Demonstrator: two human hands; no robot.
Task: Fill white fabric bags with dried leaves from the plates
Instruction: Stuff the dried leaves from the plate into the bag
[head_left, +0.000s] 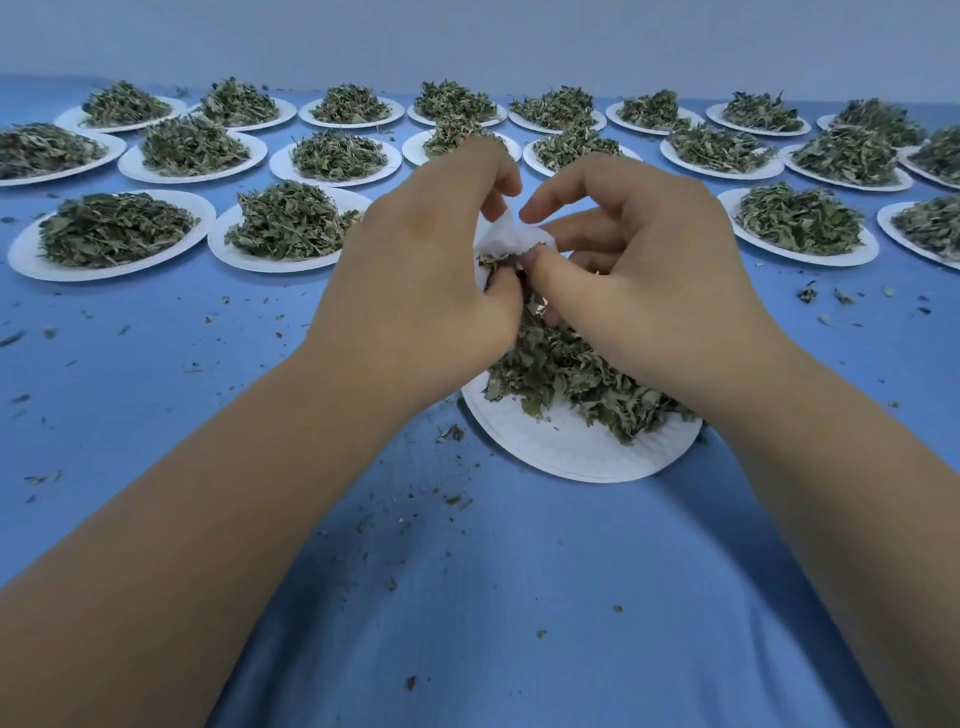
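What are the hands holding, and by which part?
The white fabric bag, held at its open top: left hand grips the left side, right hand pinches the right rim.

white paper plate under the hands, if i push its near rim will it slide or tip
The white paper plate probably slides easily on the blue cloth, looking thin and light. Its heaped dried green leaves are loose, so a shove would likely shed bits like those scattered.

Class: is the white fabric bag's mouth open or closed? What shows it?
Open: the left hand and right hand pinch the white fabric bag at its spread mouth, dried leaves showing inside.
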